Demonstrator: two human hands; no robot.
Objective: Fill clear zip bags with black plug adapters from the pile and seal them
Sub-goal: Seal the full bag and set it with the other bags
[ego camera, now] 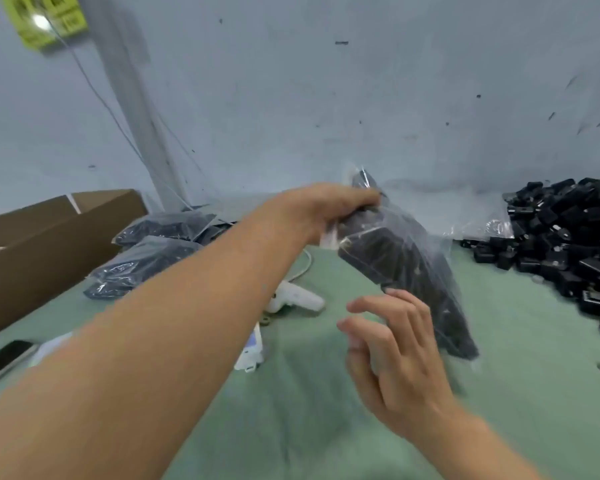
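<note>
A clear zip bag (409, 265) packed with black plug adapters hangs tilted above the green table, its lower end near the cloth. My left hand (326, 209) grips the bag's upper end from the left. Just below the bag, my right hand (392, 348) is held with fingers spread and relaxed, fingertips close to the bag's lower side and holding nothing. The loose pile of black plug adapters (568, 244) lies at the right edge of the table. The picture is blurred by motion.
Several filled bags (153, 251) lie at the back left beside an open cardboard box (49, 244). A white tool with a cord (298, 299) and a small white device (253, 351) lie mid-table. Empty clear bags (485, 223) lie by the pile. A wall stands behind.
</note>
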